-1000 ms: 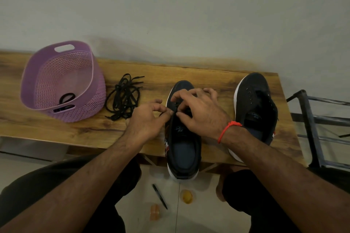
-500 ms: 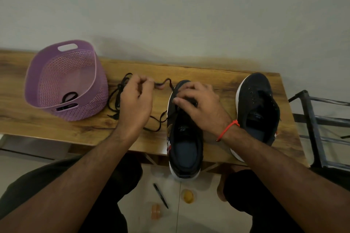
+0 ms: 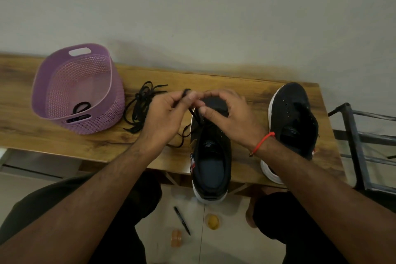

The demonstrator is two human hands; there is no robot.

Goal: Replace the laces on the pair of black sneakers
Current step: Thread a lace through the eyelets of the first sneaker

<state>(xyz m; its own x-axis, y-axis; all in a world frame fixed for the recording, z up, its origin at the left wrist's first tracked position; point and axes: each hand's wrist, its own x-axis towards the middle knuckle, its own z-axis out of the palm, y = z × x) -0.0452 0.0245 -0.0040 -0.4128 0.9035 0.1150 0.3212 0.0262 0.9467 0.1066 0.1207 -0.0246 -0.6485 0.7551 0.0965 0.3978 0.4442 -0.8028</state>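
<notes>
On the floor nearest me I noted a black pen (image 3: 182, 220) and a yellow object (image 3: 212, 221). On the wooden surface (image 3: 64, 141), the near black sneaker (image 3: 211, 156) hung its heel over the edge. Left hand (image 3: 165, 118) pinched a black lace (image 3: 194, 113) rising from the eyelets; right hand (image 3: 231, 115) arched over the toe, fingers curled, grip unclear. Second sneaker (image 3: 293, 122) lay right, unlaced. A spare lace bundle (image 3: 141, 109) lay beside the purple basket (image 3: 77, 90).
</notes>
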